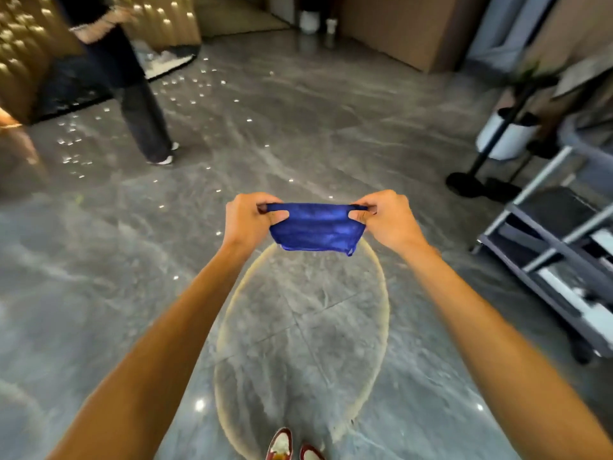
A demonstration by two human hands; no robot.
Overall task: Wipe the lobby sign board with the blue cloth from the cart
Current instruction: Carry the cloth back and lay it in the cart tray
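Stretching between both grips, the blue cloth (315, 227) is pinched at its top corners by the left hand (247, 219) and right hand (386, 219), clear of the cart (544, 247). Folding seems in hand; the sign board, unseen, must next be approached.

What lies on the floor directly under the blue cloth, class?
Below the blue cloth, held by the left hand and right hand, lies grey marble floor with an oval light ring; the ring's top is covered.
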